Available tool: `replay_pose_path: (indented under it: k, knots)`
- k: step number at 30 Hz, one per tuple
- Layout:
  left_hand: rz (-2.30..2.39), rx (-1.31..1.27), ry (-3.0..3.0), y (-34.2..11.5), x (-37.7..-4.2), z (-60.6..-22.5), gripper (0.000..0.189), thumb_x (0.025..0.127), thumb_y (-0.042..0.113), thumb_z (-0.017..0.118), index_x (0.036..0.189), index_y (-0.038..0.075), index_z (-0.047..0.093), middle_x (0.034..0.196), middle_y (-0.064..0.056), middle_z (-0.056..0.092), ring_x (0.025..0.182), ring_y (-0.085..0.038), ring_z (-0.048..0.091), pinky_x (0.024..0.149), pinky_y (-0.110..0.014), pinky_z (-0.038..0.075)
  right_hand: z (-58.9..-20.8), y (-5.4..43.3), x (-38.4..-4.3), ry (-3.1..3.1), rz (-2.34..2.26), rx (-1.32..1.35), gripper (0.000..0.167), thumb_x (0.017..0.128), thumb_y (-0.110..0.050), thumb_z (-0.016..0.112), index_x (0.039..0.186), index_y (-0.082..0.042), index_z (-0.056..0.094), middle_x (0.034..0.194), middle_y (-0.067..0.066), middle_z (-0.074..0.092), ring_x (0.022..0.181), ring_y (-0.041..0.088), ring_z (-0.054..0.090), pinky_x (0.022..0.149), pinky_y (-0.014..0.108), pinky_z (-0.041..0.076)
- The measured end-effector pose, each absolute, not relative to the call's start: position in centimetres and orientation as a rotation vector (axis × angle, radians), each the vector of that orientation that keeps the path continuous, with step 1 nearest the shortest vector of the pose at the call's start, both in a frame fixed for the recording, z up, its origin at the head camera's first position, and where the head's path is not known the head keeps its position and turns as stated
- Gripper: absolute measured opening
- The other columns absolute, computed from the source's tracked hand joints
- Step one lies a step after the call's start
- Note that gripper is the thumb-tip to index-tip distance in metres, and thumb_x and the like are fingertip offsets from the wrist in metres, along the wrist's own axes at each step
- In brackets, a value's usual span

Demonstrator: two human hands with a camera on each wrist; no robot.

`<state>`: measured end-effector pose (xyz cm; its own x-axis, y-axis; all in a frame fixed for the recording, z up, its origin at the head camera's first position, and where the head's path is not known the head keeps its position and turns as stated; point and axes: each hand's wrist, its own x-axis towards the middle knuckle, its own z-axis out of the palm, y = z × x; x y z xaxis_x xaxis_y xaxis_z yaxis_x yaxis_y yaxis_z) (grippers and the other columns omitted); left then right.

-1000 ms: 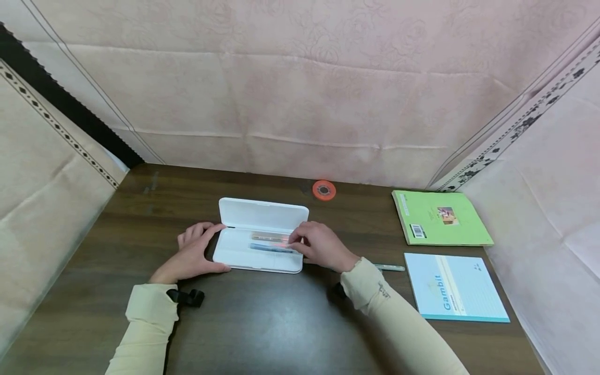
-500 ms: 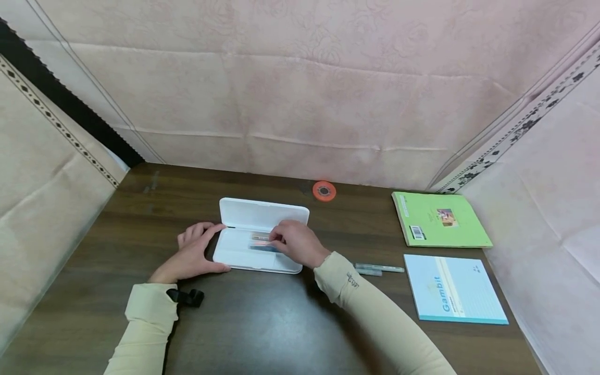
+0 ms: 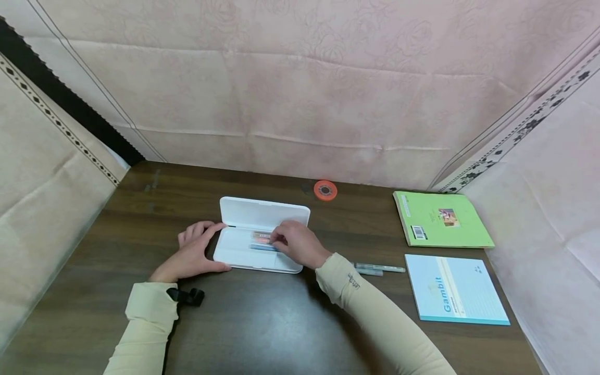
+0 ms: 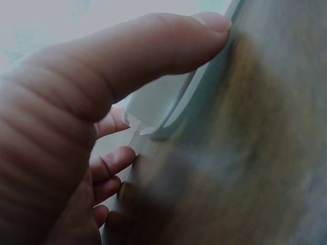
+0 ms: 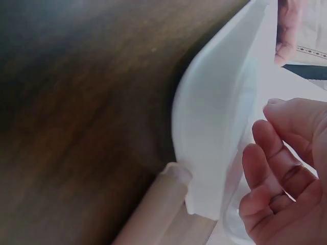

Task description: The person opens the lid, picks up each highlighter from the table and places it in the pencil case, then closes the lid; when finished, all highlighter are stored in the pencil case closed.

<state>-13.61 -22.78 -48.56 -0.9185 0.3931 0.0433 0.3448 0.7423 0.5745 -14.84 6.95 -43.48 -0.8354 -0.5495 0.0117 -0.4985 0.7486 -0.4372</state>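
A white pencil case lies on the table with its lid raised. At its left end my left hand grips it, thumb at the front edge and fingers toward the hinge side. Inside the case my right hand has its fingers curled and pinches a pinkish pen, whose right end is hidden by the hand. Beside it lie a light brownish pen and a bluish pen. In the right wrist view the thumb and fingertips close together over the case.
Two pale pens lie right of the case, partly behind the right sleeve. Farther right are a light blue notebook and a green book. An orange-red round object sits at the back. Fabric walls border the table.
My right hand has moved left and inward over the case, then lowered slightly with the pinkish pen among the others. The left hand stays on the case. More of the table pens shows.
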Motion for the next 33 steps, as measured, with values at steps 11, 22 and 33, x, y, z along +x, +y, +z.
replay_pose_path:
  k: [11,22,33]
  knots:
    - [0.899,0.610,2.853,-22.7,-13.6,-48.4,0.100,0.067,0.055,0.085,0.147,0.015,0.040,0.140,-0.022,0.035,0.127,-0.040,0.026,0.096,-0.060,0.015,-41.0,10.6,-13.5,2.730,-1.004,-0.820,0.009,0.091,-0.017,0.071,0.098,-0.013,0.075,0.089,-0.008,0.065,0.080,0.008,0.056,0.074,0.029,0.051]
    - [0.901,0.624,2.876,-22.8,-13.9,-48.8,0.101,0.066,0.055,0.086,0.147,0.016,0.040,0.138,-0.019,0.037,0.124,-0.038,0.027,0.094,-0.058,0.016,-38.8,20.5,-12.1,2.903,-0.931,-0.599,0.009,0.091,-0.018,0.071,0.100,-0.017,0.073,0.096,-0.006,0.069,0.086,0.009,0.061,0.079,0.034,0.052]
    - [0.900,0.593,2.848,-22.7,-13.7,-48.5,0.100,0.067,0.055,0.085,0.147,0.016,0.039,0.139,-0.019,0.036,0.125,-0.038,0.026,0.094,-0.059,0.016,-40.7,29.1,-9.3,2.920,-0.715,-0.340,0.009,0.092,-0.015,0.069,0.100,-0.011,0.073,0.095,-0.003,0.069,0.084,0.011,0.060,0.077,0.034,0.052]
